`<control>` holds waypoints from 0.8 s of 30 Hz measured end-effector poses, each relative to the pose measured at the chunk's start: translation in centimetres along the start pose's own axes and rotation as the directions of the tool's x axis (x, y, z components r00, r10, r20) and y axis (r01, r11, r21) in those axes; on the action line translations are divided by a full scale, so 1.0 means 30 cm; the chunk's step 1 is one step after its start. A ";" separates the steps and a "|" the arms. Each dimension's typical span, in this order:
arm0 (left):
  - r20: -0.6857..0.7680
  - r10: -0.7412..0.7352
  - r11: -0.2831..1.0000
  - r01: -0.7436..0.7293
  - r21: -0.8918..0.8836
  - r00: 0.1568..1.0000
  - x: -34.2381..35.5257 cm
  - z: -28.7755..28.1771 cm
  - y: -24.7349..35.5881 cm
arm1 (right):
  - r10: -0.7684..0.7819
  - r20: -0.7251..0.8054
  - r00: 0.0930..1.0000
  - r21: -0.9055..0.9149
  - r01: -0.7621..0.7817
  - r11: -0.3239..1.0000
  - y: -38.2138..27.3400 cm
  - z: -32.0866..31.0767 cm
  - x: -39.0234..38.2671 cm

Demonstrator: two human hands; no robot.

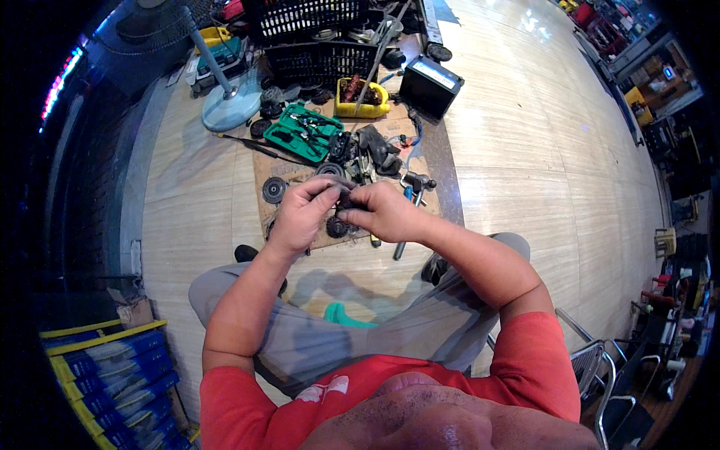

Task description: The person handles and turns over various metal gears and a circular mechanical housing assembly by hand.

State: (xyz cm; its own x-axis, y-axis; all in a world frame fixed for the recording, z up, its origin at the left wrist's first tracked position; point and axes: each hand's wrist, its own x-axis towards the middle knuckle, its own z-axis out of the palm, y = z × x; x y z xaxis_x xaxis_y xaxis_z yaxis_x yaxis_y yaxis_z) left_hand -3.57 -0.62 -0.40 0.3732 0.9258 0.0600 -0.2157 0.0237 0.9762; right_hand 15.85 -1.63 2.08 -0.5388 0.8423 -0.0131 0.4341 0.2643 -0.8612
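My left hand [302, 216] and my right hand [391, 212] meet over a cardboard sheet [276, 169], both closed on a small dark metal part [337, 184] partly hidden by my fingers. A black toothed round part [337, 229] lies just below them, and a dark disc [274, 190] sits to the left. Tools [401, 244] and a hammer-like metal piece [418, 181] lie to the right. An open green tool case [302, 133], dark greasy cloth or gloves [379, 154] and a yellow cut container [361, 106] of dirty parts are beyond my hands.
A fan stand [231, 103] stands back left, black plastic crates [296, 64] at the back. A black battery-like box [429, 90] is back right. Blue bags on a yellow-edged rack [112, 375] are lower left, a metal chair [592, 364] lower right. A green stool [349, 319] shows between my legs.
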 end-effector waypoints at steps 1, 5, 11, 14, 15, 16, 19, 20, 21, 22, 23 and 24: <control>-0.028 0.000 0.999 0.001 0.035 1.000 -0.001 0.000 -0.002 | -0.037 -0.033 0.999 -0.040 0.036 0.999 0.002 0.006 0.000; -0.202 -0.012 0.976 0.056 0.211 0.979 -0.007 0.014 -0.013 | -0.135 -0.101 0.986 -0.189 0.114 0.975 0.016 0.034 -0.002; -0.333 -0.023 0.952 0.123 0.281 0.943 -0.005 0.030 -0.035 | -0.167 -0.142 0.976 -0.232 0.131 0.964 0.032 0.050 -0.006; -0.270 -0.102 0.978 0.146 0.149 0.957 0.003 0.024 -0.034 | -0.114 -0.136 0.984 -0.174 0.090 0.981 0.030 0.041 -0.002; -0.220 -0.124 0.990 0.136 0.038 0.968 -0.005 0.011 -0.029 | -0.044 -0.110 0.993 -0.169 0.025 0.985 0.019 0.049 0.003; -0.166 -0.148 0.988 0.136 -0.078 0.975 -0.003 0.009 -0.026 | -0.041 -0.109 0.993 -0.097 0.030 0.995 0.018 0.040 0.004; 0.011 -0.155 0.927 0.149 -0.344 0.988 -0.004 0.001 -0.020 | 0.049 -0.041 0.998 0.027 -0.047 0.999 0.006 0.009 0.003; -0.002 -0.165 0.937 0.156 -0.311 0.986 -0.003 0.000 -0.021 | 0.044 -0.031 0.999 0.040 -0.043 0.998 0.003 0.003 0.002; 0.002 -0.154 0.942 0.148 -0.302 0.988 0.000 -0.001 -0.023 | 0.049 -0.017 0.999 0.046 -0.048 0.998 0.000 -0.001 0.001; 0.017 -0.134 0.944 0.133 -0.304 0.991 0.002 -0.003 -0.026 | 0.042 -0.022 0.999 0.050 -0.040 0.998 -0.003 -0.003 0.001; -0.004 -0.131 0.960 0.125 -0.249 0.991 0.002 -0.005 -0.028 | 0.044 -0.024 0.999 0.046 -0.042 0.998 -0.005 -0.003 0.001; -0.013 -0.116 0.972 0.111 -0.206 0.993 0.002 -0.007 -0.030 | 0.046 -0.026 0.999 0.042 -0.044 0.998 -0.006 -0.001 0.001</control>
State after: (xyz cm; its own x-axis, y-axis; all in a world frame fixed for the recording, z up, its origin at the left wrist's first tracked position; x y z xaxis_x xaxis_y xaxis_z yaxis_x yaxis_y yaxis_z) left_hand -3.54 -0.50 -1.32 0.3843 0.9215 -0.0566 -0.3541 0.2037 0.9127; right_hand 15.79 -1.64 2.25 -0.4992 0.8656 -0.0390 0.4273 0.2068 -0.8801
